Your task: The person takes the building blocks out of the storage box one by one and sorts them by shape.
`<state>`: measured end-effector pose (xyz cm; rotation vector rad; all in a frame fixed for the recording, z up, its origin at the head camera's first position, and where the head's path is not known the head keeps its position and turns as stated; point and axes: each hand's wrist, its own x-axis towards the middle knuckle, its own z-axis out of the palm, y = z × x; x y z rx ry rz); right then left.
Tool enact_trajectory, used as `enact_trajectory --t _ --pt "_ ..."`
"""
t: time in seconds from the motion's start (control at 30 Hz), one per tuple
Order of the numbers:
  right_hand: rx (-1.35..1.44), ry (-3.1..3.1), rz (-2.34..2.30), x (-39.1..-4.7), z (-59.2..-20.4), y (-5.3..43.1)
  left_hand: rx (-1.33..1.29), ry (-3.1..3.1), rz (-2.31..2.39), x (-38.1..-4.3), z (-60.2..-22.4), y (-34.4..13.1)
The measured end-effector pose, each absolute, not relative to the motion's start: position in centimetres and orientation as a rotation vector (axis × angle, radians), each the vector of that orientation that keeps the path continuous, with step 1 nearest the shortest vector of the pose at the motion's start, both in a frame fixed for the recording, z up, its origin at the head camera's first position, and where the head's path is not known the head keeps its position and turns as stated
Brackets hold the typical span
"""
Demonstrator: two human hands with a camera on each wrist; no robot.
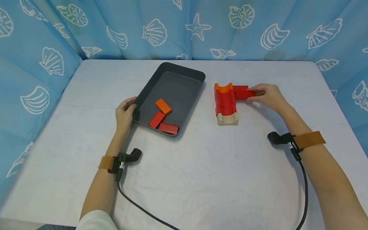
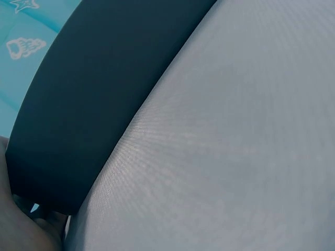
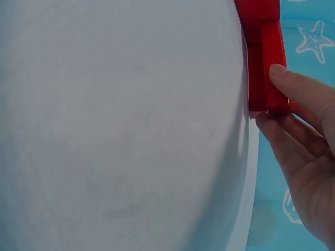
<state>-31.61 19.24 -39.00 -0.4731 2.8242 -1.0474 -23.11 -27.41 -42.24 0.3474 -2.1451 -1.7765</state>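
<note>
On the left, my left hand [image 1: 124,111] grips the near-left edge of a dark grey tray [image 1: 181,84]. Inside the tray lie an orange block [image 1: 163,106] and two red blocks [image 1: 168,128]. My right hand [image 1: 268,95] pinches the right end of a red block [image 1: 242,92] between thumb and fingers. In the right wrist view this red block [image 3: 275,91] lies over another red one [image 3: 256,78]. Its left end meets a built row of red grooved blocks [image 1: 226,101], with a scooped orange block [image 1: 224,88] at the far end and a pale wooden block [image 1: 228,118] at the near end.
A white cloth [image 1: 201,179] covers the table. Blue curtains [image 1: 172,28] with shell prints hang behind and at both sides. Black cables [image 1: 141,209] run from the wrist cameras toward the near edge.
</note>
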Motion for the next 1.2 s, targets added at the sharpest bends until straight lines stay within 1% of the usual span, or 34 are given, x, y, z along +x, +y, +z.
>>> enact_trajectory --t 0.33,0.7,1.0,1.2 --pt "-0.503 2.898 -0.848 -31.7 -39.2 18.7 0.315 -2.130 -1.794 -23.0 -42.1 -27.5" --pt "-0.455 2.894 -0.834 -31.9 -39.3 18.3 0.325 -2.130 -1.804 -23.0 -42.2 -27.5" --pt "-0.463 2.911 -0.759 -32.2 -39.4 18.2 0.340 -2.144 -1.811 -21.8 -39.7 -26.3" --pt "-0.479 2.883 -0.693 -32.4 -39.2 18.2 0.344 -2.153 -1.802 -21.5 -39.5 -26.2"
